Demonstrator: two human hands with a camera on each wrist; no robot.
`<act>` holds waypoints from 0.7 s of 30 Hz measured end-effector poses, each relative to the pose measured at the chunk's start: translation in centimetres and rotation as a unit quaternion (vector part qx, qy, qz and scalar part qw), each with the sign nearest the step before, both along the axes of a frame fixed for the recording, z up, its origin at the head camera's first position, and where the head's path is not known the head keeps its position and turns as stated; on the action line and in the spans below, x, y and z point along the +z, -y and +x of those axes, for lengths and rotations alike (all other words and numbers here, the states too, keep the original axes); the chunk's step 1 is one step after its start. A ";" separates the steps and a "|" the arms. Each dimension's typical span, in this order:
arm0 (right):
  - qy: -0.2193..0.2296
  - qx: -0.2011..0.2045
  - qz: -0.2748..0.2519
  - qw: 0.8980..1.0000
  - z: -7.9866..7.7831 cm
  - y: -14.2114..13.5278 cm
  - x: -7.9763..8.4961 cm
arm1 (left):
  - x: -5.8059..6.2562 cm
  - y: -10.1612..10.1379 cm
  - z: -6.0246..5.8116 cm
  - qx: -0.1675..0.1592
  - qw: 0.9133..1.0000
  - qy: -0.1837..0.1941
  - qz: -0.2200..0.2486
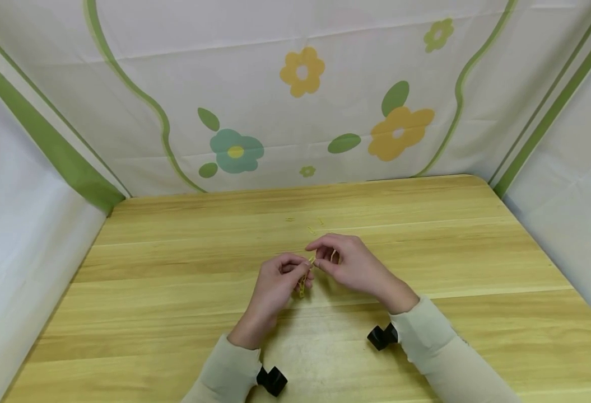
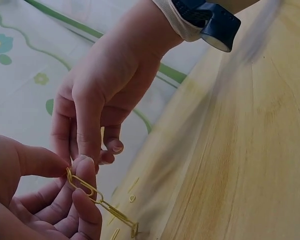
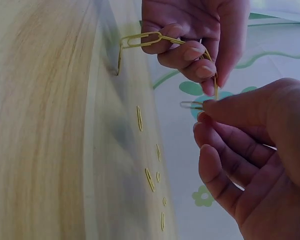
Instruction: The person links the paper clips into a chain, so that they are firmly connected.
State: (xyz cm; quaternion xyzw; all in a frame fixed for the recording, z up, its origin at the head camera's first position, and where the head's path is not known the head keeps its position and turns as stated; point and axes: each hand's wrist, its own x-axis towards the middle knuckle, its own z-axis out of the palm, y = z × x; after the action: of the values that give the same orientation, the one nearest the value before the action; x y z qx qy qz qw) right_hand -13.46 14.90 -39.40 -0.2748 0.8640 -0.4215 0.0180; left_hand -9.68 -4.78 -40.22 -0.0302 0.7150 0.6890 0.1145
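In the head view both hands meet above the middle of the table. My left hand (image 1: 276, 285) holds a short chain of yellow paper clips (image 3: 140, 36) between thumb and fingers, and its lower links dangle below the fingertips. Opposite it, my right hand (image 1: 353, 266) pinches one more paper clip (image 3: 191, 103) between thumb and forefinger, close to the chain's top end. The right wrist view shows a loop of that clip sticking out past the fingertips. Whether it is hooked into the chain I cannot tell.
Several loose yellow paper clips (image 1: 289, 219) lie on the wooden table (image 1: 149, 313) beyond the hands. A white cloth with printed flowers (image 1: 302, 71) hangs behind the table's far edge. Black wrist devices (image 1: 273, 382) are worn at both sleeves.
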 end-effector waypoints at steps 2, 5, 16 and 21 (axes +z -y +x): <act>0.007 -0.005 0.003 1.000 0.0 0.0 0.0 | 0.0 0.0 0.0 -0.001 1.000 0.002 0.000; 0.011 -0.005 0.002 1.000 0.0 -0.1 -0.1 | -0.1 0.1 0.0 -0.004 1.000 0.002 0.000; 0.070 -0.034 -0.020 0.997 -0.8 -1.3 -0.9 | 0.1 0.3 0.0 0.007 1.000 0.004 -0.012; 0.088 -0.049 -0.029 0.994 -1.1 -1.9 -0.9 | 0.1 0.5 -0.2 0.020 0.999 -0.001 -0.025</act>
State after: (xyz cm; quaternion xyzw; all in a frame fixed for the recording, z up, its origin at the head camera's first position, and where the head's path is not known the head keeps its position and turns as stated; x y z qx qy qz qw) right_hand -14.61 16.83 -40.25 -0.1941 0.8591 -0.4690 0.0653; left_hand -9.89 -5.32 -40.10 -0.0463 0.7315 0.6730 0.0992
